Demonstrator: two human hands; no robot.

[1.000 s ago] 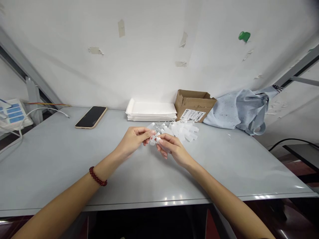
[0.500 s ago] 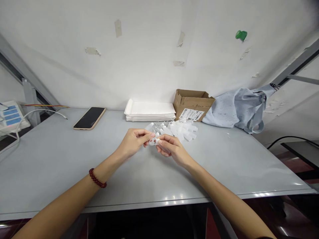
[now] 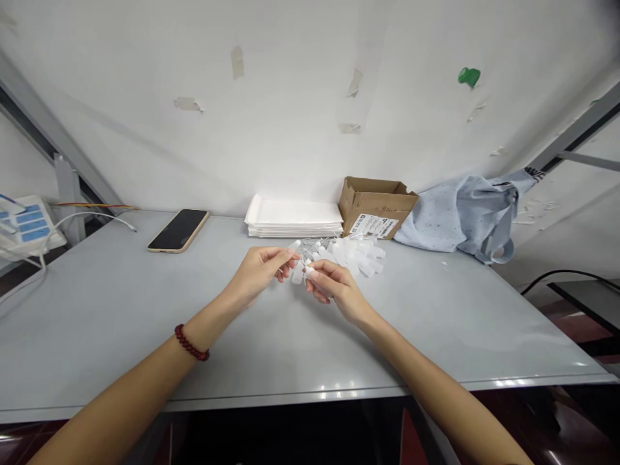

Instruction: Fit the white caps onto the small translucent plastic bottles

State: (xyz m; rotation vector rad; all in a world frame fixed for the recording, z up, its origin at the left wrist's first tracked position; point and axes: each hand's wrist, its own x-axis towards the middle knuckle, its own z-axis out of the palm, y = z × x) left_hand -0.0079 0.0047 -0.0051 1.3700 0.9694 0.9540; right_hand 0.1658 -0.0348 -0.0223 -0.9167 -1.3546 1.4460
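Observation:
On the grey table lies a heap of small translucent white plastic pieces (image 3: 356,255), bottle-like in shape, with thin needle-like parts among them. My right hand (image 3: 334,284) pinches a small white plastic piece (image 3: 309,272) between thumb and forefinger at the near left side of the heap. Close beside it, my left hand (image 3: 266,271) has thumb and forefinger pressed together; whatever thin thing they hold is too small to make out. A few more of the white pieces show behind and between the fingertips.
Against the wall stand a stack of white padded envelopes (image 3: 294,216) and an open cardboard box (image 3: 380,203). A light blue cloth bag (image 3: 455,216) slumps to the right. At the left lie a phone (image 3: 179,230), a white cable (image 3: 101,215) and a power strip (image 3: 31,223).
My left fingertips have drawn slightly away from my right ones, leaving a small gap. My right hand keeps its pinch in nearly the same place. The whole view has shifted a little.

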